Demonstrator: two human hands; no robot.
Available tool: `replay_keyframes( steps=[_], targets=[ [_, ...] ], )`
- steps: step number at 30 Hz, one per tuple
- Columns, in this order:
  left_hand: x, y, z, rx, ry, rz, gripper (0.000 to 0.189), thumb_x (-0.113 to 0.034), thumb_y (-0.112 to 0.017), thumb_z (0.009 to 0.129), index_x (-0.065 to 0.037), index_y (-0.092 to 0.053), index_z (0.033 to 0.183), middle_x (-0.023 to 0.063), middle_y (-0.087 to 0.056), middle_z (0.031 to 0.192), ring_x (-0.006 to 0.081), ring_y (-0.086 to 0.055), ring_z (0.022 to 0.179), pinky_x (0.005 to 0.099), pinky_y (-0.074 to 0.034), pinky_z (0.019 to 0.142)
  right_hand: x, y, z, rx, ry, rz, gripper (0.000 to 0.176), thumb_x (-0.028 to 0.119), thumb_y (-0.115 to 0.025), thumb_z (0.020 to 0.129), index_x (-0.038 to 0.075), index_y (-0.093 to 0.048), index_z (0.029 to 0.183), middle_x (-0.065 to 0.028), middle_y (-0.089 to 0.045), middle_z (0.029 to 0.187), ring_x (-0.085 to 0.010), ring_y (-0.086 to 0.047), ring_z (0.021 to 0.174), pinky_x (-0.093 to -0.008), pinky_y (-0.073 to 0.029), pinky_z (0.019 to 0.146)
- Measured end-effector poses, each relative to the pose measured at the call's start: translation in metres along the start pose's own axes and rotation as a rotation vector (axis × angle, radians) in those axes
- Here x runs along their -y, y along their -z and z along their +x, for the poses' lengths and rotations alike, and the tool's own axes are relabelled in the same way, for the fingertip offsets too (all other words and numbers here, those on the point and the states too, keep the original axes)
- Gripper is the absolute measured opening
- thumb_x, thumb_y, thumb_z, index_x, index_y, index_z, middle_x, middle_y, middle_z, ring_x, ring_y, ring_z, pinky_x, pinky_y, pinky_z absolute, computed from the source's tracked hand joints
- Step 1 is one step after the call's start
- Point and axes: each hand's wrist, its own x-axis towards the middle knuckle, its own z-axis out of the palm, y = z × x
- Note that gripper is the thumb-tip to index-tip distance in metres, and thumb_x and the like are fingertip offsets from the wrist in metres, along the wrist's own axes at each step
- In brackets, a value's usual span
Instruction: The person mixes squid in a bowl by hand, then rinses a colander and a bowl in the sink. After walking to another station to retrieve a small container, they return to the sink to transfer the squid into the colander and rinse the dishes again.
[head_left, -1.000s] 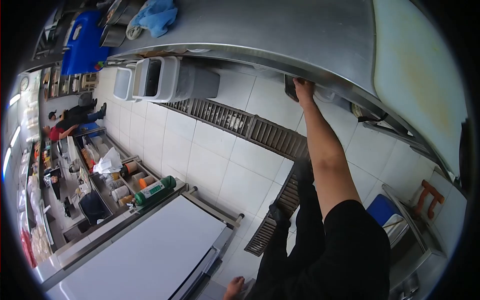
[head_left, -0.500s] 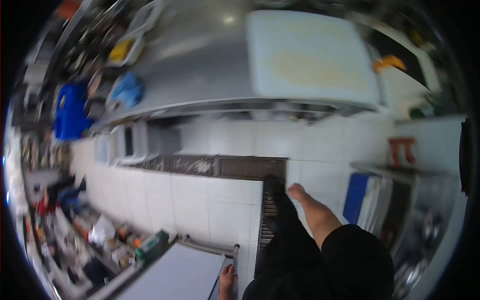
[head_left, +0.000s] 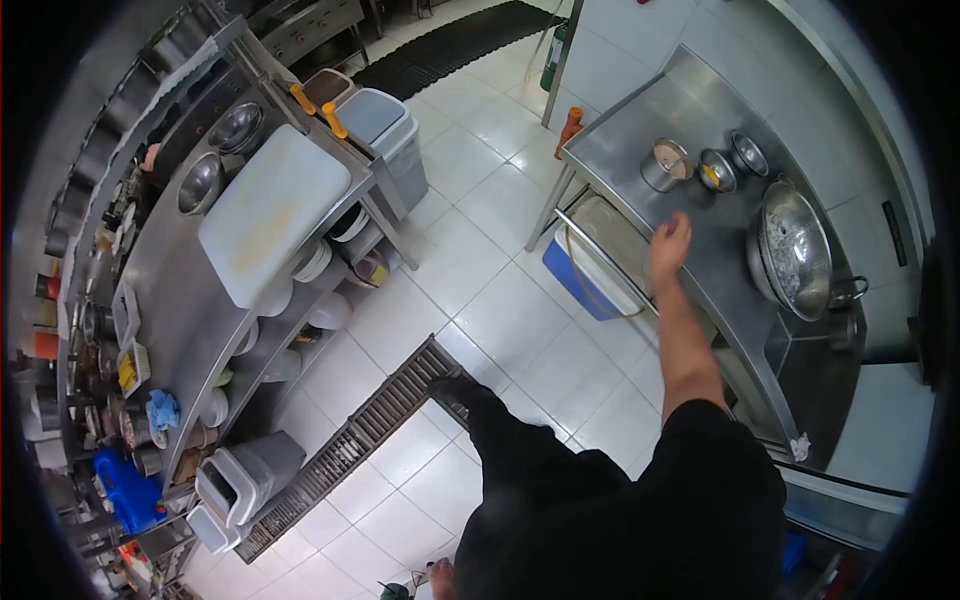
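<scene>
Just beyond the right hand stands the pot; the left hand is farther; neither's grip can be told.

Plain black short-sleeved top, its right sleeve wide and loose, leaves the forearm and right hand bare; long black trousers, lightly creased, nearly merge with it in tone; visible shoe is dark, closed, round-toed.

A rectangular white cutting board is supported by a long steel counter, while a dark slotted metal floor grate is bordered by square white tiles.
</scene>
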Motion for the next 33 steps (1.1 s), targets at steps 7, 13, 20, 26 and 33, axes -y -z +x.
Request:
replay_keyframes(
  steps=[7,13,20,26,33],
  targets=[
    [-0.002,0.075,-0.010,-0.115,-0.443,0.689,0.039,-0.036,-0.043,0.101,-0.007,-0.069,0.094,0.0207,-0.070,0.096,0.0336,-0.068,0.087,0.0484,-0.053,0.075,-0.172,-0.138,0.121,0.591,0.368,-0.576,0.030,0.018,-0.043,0.104,0.008,-0.058,0.128,-0.0100,-0.062,0.108,-0.0254,-0.058,0.093,-0.0415,-0.050,0.083],
    [-0.072,0.065,-0.048,-0.433,-0.119,0.098,0.050,-0.044,-0.065,0.091,-0.002,-0.067,0.119,0.0190,-0.071,0.111,0.0317,-0.068,0.106,0.0402,-0.053,0.093,-0.169,-0.163,0.122,0.244,0.203,-0.059,0.046,0.036,-0.068,0.094,-0.001,-0.067,0.121,-0.0183,-0.070,0.115,-0.0332,-0.068,0.103,-0.0385,-0.054,0.091],
    [-0.034,0.030,-0.025,-0.240,0.096,0.157,0.053,-0.047,-0.063,0.089,-0.004,-0.068,0.120,0.0193,-0.070,0.117,0.0357,-0.066,0.110,0.0411,-0.051,0.098,-0.094,-0.120,0.076,0.015,0.451,0.258,0.036,0.023,-0.078,0.088,-0.003,-0.065,0.109,-0.0182,-0.068,0.100,-0.0298,-0.066,0.085,-0.0402,-0.055,0.076],
    [-0.015,0.026,-0.030,-0.115,0.350,-0.059,0.051,-0.045,-0.061,0.093,-0.004,-0.068,0.123,0.0178,-0.068,0.122,0.0329,-0.068,0.106,0.0426,-0.058,0.084,0.154,0.039,0.038,0.007,0.800,0.474,0.036,0.015,-0.073,0.091,-0.005,-0.061,0.118,-0.0203,-0.067,0.112,-0.0326,-0.066,0.099,-0.0436,-0.054,0.089],
    [-0.057,0.075,0.020,-0.174,0.352,-0.268,0.053,-0.045,-0.062,0.093,-0.002,-0.067,0.125,0.0185,-0.071,0.114,0.0308,-0.069,0.103,0.0403,-0.060,0.078,0.248,-0.031,-0.061,0.557,0.576,0.690,0.040,0.018,-0.063,0.097,-0.005,-0.056,0.129,-0.0229,-0.061,0.126,-0.0352,-0.060,0.115,-0.0460,-0.047,0.101]
  ],
)
